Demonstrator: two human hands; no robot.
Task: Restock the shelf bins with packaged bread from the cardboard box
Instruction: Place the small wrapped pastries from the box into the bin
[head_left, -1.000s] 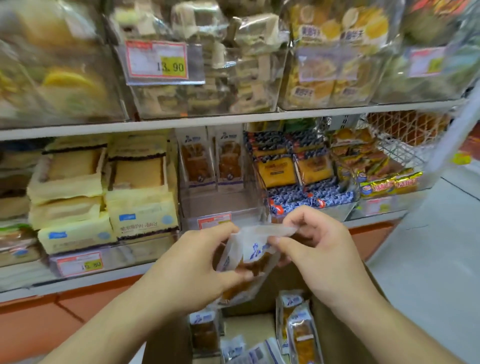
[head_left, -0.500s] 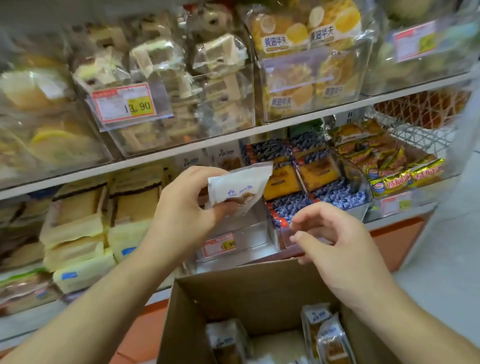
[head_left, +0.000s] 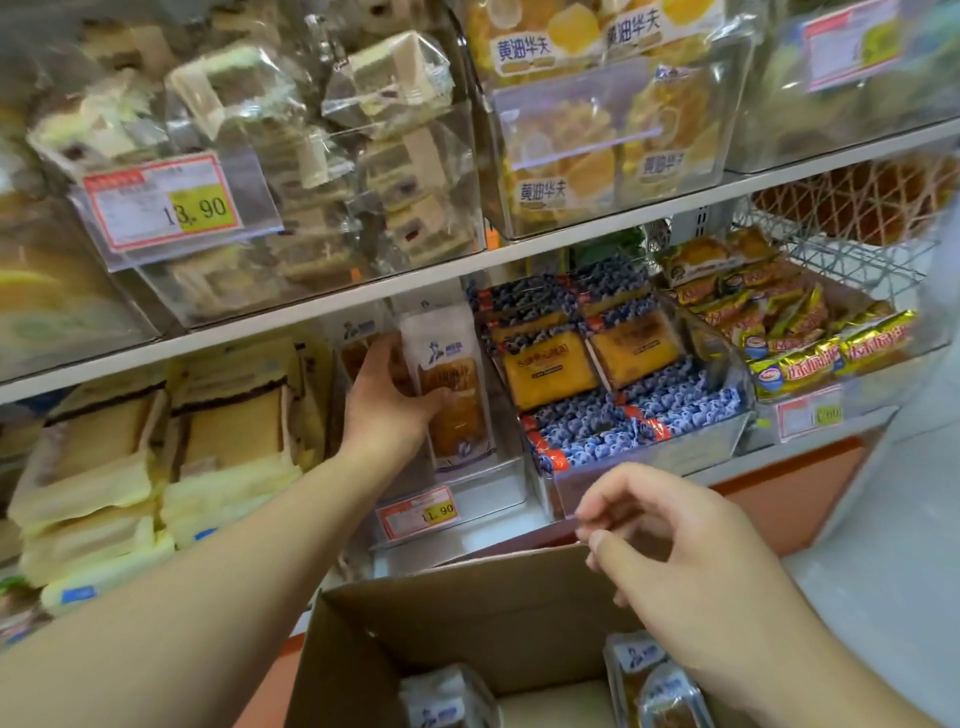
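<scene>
1. White metal two-tier shelf (head_left: 363, 299) spans the far side; clear plastic bins of wrapped cakes sit on both tiers.
2. Open brown cardboard box (head_left: 467, 613) at near centre, below the shelf; a few more white-and-clear bread packs (head_left: 636, 660) lie inside at its right and near edge.
3. Clear plastic shelf bin with a red-and-yellow price tag (head_left: 498, 488), lower tier, centre, mostly empty in front.
4. Left hand (head_left: 387, 400) reaches into that bin, fingers clamped around the left side of a white-topped clear plastic pack of golden bread (head_left: 454, 384), held upright against the packs at the back.
5. Right hand (head_left: 670, 551) hovers over the box's far rim, fingers loosely curled, holding nothing.
6. Handling guess: pack is light, soft, crinkly film, a bit slippery; bread squashes easily, so pinch the sealed edges or cradle the sides lightly.
</scene>
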